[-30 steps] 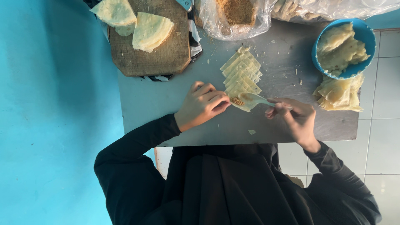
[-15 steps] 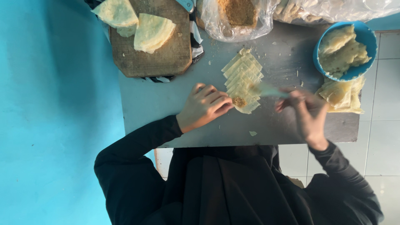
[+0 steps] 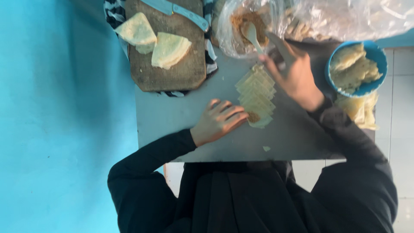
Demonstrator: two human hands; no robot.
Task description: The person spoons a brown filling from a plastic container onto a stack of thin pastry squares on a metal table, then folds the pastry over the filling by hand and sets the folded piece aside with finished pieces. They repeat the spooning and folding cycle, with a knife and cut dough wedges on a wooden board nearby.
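now scooping filling: right hand (image 3: 297, 73) pinching spoon (image 3: 251, 34) over brown filling (image 3: 248, 20) in bag (image 3: 241, 30). left hand (image 3: 217, 121) flat, fingers spread on wrappers (image 3: 257, 92) mid-worktop (image 3: 172, 116). next likely calls for carrying the spoonful level to the nearest wrapper.

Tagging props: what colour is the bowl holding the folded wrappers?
Blue bowl, clearest in the head view, beside the right hand.

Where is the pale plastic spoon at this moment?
In the head view, the pale plastic spoon is at top centre, held by the right hand, its bowl in the brown filling inside the clear plastic bag, just above the row of pastry strips.
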